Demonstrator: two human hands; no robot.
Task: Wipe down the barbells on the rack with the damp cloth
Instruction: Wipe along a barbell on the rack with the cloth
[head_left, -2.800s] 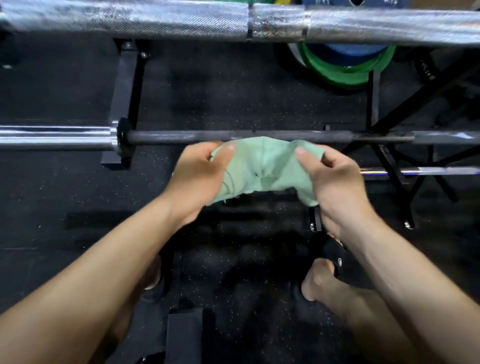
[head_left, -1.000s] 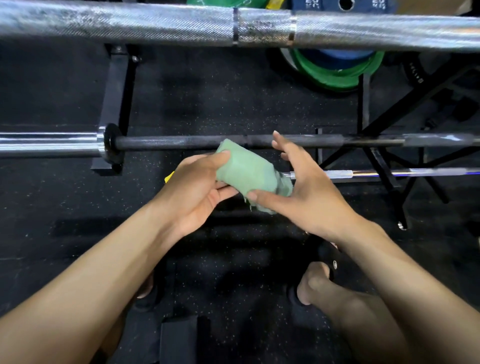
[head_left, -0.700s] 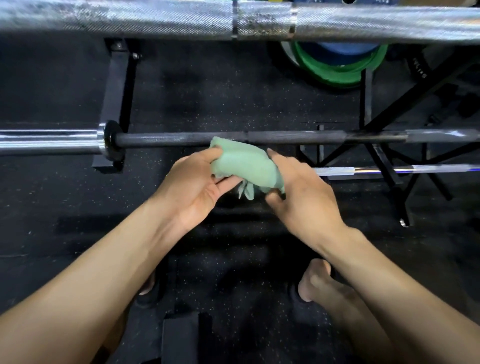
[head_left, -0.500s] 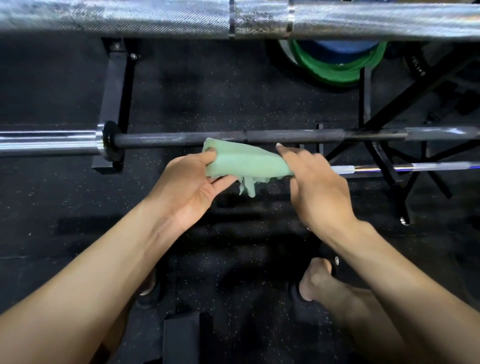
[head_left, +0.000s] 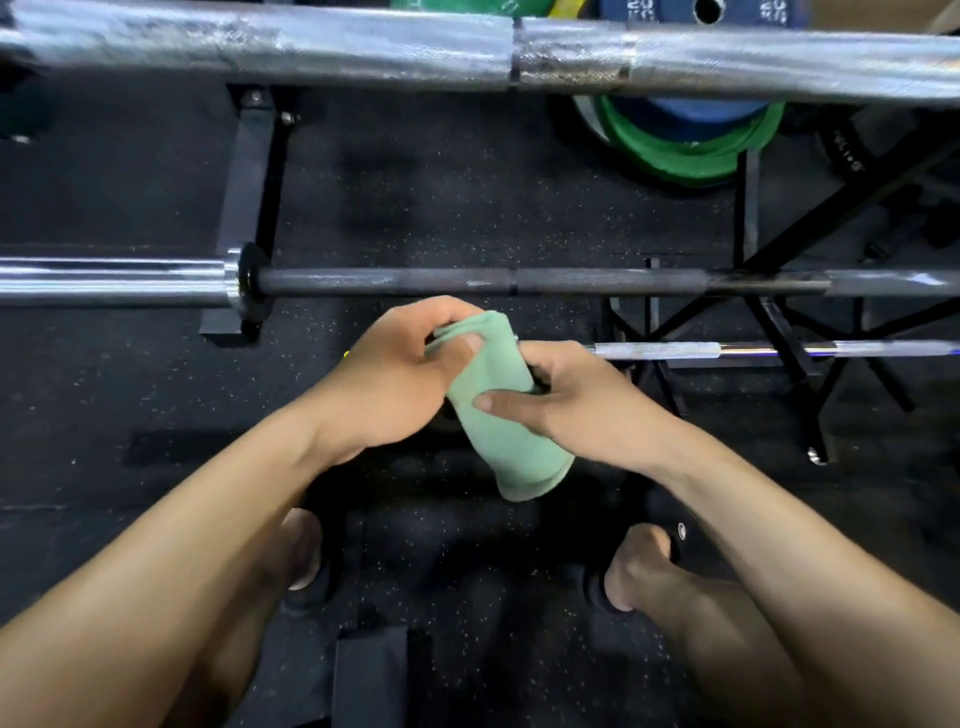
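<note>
A pale green cloth (head_left: 501, 415), folded into a thick strip, hangs between my two hands in the middle of the view. My left hand (head_left: 395, 374) grips its upper end, thumb pressed on the fabric. My right hand (head_left: 576, 410) holds its middle from the right, thumb across the front. Just beyond the hands runs a dark barbell (head_left: 467, 283) with a chrome sleeve at the left. A thick chrome barbell (head_left: 311, 47) crosses the top of the view, close to the camera. A thin chrome bar (head_left: 727, 349) lies lower on the right.
Black rack uprights and crossed braces (head_left: 779, 291) stand right of centre, another black post (head_left: 249, 197) at the left. Green and blue weight plates (head_left: 691, 140) lie at the back. The floor is black speckled rubber (head_left: 415, 182). My feet show at the bottom.
The cloth went from spread wide between both hands to a folded strip. In the last half second it turned from lying sideways to hanging downward, and both hands shifted slightly toward me.
</note>
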